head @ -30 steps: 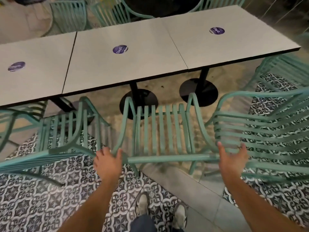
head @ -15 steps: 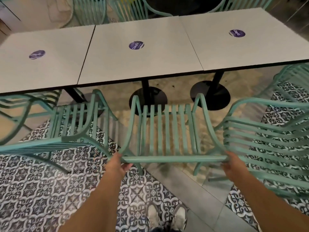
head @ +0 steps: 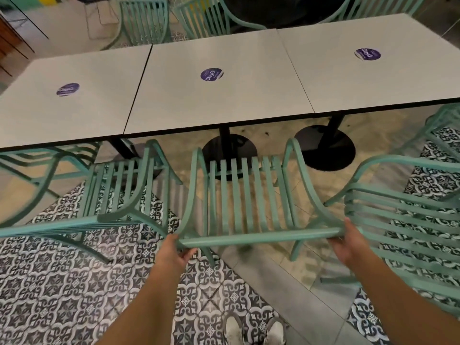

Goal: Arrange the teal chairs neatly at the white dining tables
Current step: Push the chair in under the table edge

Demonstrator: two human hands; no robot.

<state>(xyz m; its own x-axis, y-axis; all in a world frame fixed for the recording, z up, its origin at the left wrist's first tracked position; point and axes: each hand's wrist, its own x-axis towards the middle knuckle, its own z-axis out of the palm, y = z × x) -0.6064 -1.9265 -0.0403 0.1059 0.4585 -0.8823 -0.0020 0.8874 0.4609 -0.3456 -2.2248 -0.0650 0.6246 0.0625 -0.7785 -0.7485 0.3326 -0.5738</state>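
A teal slatted chair (head: 251,195) stands in front of me, facing the middle white table (head: 219,95). My left hand (head: 175,252) grips the left end of its top back rail. My right hand (head: 347,245) grips the right end of the same rail. The chair's front reaches about the black pedestal base (head: 229,148) under the table edge. Another teal chair (head: 109,195) stands close on its left, and a third teal chair (head: 403,220) is angled on its right, nearly touching the middle chair's armrest.
Three white tables stand in a row, each with a purple round sticker (head: 211,74). More teal chairs (head: 146,21) line the far side. A second pedestal base (head: 323,148) is to the right. My shoes (head: 254,329) are on the patterned tile floor.
Both hands went from open just behind the back rail to closed on its two ends. My view has moved closer to the tables.
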